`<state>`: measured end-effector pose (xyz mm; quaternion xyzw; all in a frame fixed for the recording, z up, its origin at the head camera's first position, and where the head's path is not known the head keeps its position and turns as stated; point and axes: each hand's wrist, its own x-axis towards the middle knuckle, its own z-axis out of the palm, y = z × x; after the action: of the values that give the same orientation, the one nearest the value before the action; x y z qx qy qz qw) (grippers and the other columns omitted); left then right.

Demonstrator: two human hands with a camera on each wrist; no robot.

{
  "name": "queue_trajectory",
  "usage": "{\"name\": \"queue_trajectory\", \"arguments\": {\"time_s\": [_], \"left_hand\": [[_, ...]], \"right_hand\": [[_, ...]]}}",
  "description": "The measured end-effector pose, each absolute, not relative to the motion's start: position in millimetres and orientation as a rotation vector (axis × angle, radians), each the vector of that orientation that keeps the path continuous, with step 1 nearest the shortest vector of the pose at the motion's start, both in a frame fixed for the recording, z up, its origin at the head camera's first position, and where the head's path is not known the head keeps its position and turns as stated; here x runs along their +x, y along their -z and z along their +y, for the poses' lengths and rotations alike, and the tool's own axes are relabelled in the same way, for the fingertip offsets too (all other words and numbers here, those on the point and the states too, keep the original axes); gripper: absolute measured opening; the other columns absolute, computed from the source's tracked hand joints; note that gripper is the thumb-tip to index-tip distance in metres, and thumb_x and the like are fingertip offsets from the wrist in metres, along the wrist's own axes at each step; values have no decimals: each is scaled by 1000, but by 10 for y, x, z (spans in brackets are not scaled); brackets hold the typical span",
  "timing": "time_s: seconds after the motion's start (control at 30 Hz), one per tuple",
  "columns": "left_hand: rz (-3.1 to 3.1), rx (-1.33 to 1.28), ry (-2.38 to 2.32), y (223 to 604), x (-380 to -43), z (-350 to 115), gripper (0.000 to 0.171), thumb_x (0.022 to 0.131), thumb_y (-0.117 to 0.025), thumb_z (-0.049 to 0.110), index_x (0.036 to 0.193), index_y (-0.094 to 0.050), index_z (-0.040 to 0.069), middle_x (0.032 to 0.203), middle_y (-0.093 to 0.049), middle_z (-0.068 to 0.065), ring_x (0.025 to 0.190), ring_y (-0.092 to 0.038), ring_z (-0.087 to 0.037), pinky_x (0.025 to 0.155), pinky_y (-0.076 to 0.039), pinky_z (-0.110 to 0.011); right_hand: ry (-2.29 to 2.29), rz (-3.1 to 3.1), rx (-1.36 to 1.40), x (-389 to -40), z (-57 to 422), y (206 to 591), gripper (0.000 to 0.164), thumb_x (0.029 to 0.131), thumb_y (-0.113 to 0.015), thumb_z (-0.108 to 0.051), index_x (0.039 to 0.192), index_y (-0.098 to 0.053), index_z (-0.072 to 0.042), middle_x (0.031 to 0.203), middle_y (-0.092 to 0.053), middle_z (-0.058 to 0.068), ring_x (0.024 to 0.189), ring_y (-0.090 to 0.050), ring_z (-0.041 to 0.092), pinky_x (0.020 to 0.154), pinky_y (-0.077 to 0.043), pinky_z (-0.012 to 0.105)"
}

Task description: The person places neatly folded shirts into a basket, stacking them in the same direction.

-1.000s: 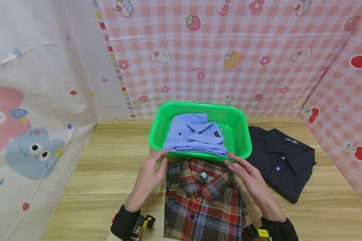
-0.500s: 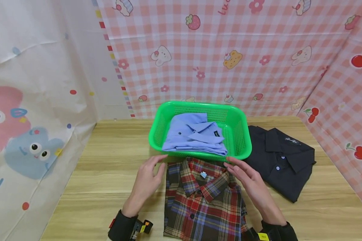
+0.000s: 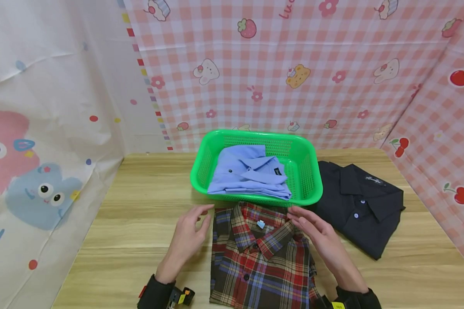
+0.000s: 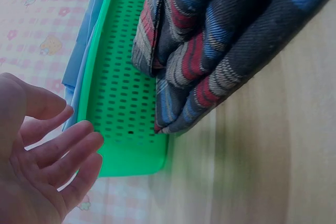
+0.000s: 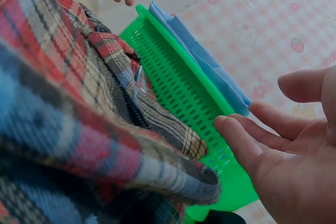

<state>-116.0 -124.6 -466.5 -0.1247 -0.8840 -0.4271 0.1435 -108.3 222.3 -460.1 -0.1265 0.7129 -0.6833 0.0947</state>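
Observation:
A folded plaid shirt (image 3: 261,262) lies collar-up on the table in front of a green basket (image 3: 313,189). Inside the basket, toward its left side, sits a folded light-blue shirt (image 3: 247,171). My left hand (image 3: 189,234) hovers just left of the plaid shirt's upper edge, its fingers loosely bent around nothing. On the other side, my right hand (image 3: 322,240) is held over the plaid shirt's upper right corner with fingers extended. In the left wrist view, the left hand (image 4: 47,150) is apart from the basket wall. The right hand (image 5: 294,135) likewise holds nothing in the right wrist view.
A folded black shirt (image 3: 361,210) lies on the table right of the basket, close against it. The wooden table (image 3: 139,214) ends at a checked pink cloth wall (image 3: 255,56) behind. A white printed cloth (image 3: 62,107) hangs at the left.
Both hands have drawn back slightly from the basket's front rim toward the person. Basket and shirts stay where they were.

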Motion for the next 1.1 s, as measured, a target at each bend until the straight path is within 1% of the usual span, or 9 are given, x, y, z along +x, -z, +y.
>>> {"name": "queue_trajectory", "arguments": {"time_s": [0.1, 0.2, 0.6, 0.87, 0.93, 1.1], "left_hand": [[-2559, -365, 1244, 4694, -1143, -1242, 30, 96, -67, -4, 126, -69, -1, 120, -72, -18, 105, -69, -34, 89, -58, -51], [-2574, -353, 1269, 4715, -1121, -1234, 30, 96, -66, -3, 126, -69, -1, 120, -72, -18, 105, -68, -33, 89, -58, -51], [-2606, -305, 1313, 4790, -1073, -1219, 30, 98, -66, 2, 128, -69, 3, 125, -71, -13, 106, -68, -31, 89, -59, -47], [-2599, -287, 1331, 4828, -1054, -1212, 32, 97, -67, 0, 129, -68, 1, 126, -69, -15, 108, -69, -31, 88, -60, -42], [-2604, -262, 1337, 4841, -1042, -1208, 33, 97, -67, 0, 130, -67, 1, 127, -69, -15, 108, -69, -31, 88, -60, -42], [-2618, -195, 1396, 4851, -1018, -1199, 35, 98, -66, 1, 133, -64, 0, 131, -66, -17, 113, -68, -35, 89, -60, -42]], "right_hand": [[2017, 2121, -364, -1078, 2228, 4618, 53, 114, -41, -23, 154, -36, 10, 151, -55, 0, 132, -55, 0, 107, -44, 16], [2023, 2116, -353, -1073, 2224, 4632, 52, 113, -42, -22, 153, -36, 11, 151, -54, 5, 131, -56, 0, 106, -45, 15], [2053, 2139, -338, -1054, 2230, 4683, 51, 113, -43, -20, 151, -37, 15, 146, -59, 1, 128, -58, 1, 105, -47, 16], [2049, 2153, -289, -1034, 2250, 4715, 52, 113, -43, -22, 151, -38, 13, 146, -59, 2, 127, -58, 1, 104, -47, 16], [2034, 2174, -249, -1027, 2248, 4716, 52, 113, -44, -24, 151, -40, 11, 147, -58, 5, 126, -59, 0, 103, -47, 16], [1991, 2245, -97, -1011, 2229, 4718, 52, 112, -47, -28, 150, -46, 7, 150, -51, 22, 122, -58, -3, 101, -47, 14]]}}
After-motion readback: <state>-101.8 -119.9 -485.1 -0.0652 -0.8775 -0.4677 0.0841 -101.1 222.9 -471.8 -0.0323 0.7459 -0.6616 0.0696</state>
